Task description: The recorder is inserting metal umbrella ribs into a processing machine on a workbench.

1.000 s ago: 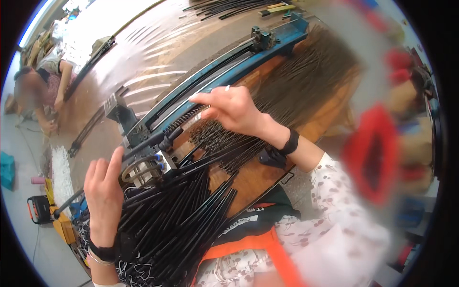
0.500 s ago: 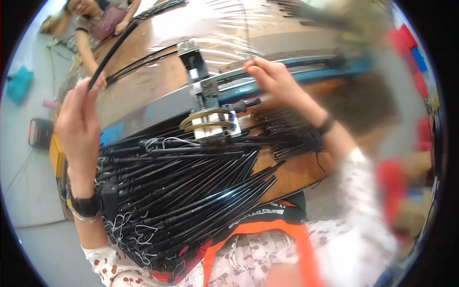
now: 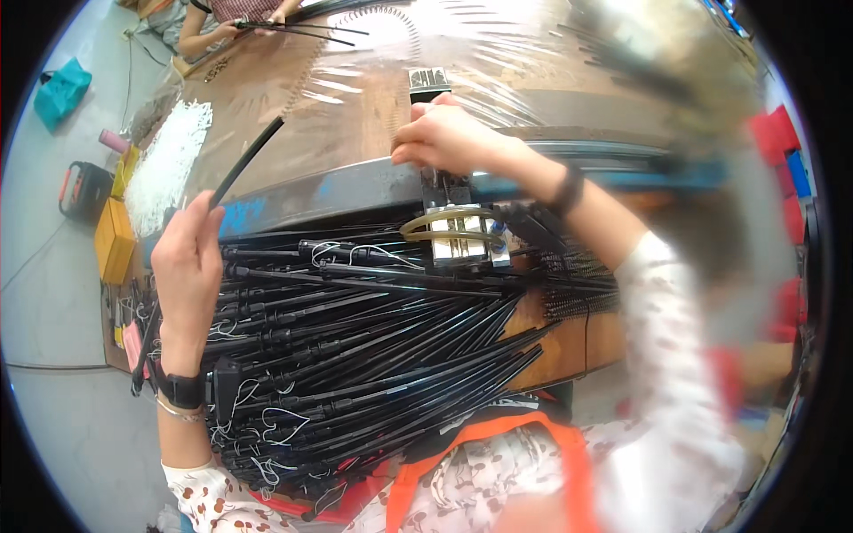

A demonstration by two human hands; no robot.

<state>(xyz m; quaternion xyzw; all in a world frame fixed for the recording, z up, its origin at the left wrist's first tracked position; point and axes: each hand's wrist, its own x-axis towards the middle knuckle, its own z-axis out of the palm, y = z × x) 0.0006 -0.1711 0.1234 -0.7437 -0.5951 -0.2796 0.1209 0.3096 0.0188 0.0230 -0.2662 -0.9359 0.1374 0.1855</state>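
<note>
My left hand (image 3: 188,262) is closed around a slim black rod (image 3: 249,160), whose far end points up and away over the bench. My right hand (image 3: 453,142) is above a metal clamping fixture (image 3: 460,235) with a curved yellowish tube; its fingers are bent together, and what they hold, if anything, is hidden. Below both hands lies a thick pile of long black rods (image 3: 382,329) with joints and white string loops, resembling folded umbrella frames. It spreads from the left forearm toward the fixture and my lap.
Many small dark springs (image 3: 573,284) lie right of the fixture. A blue-painted metal rail (image 3: 355,188) crosses the bench (image 3: 373,115). White small pieces (image 3: 169,164) are heaped at the left, near a yellow box (image 3: 114,240). Across the bench, a person's hands (image 3: 267,25) hold thin black rods.
My right hand has moved left, over the fixture. My left hand has come nearer with the black rod. The other person's outstretched arm has drawn back. The view has shifted.
</note>
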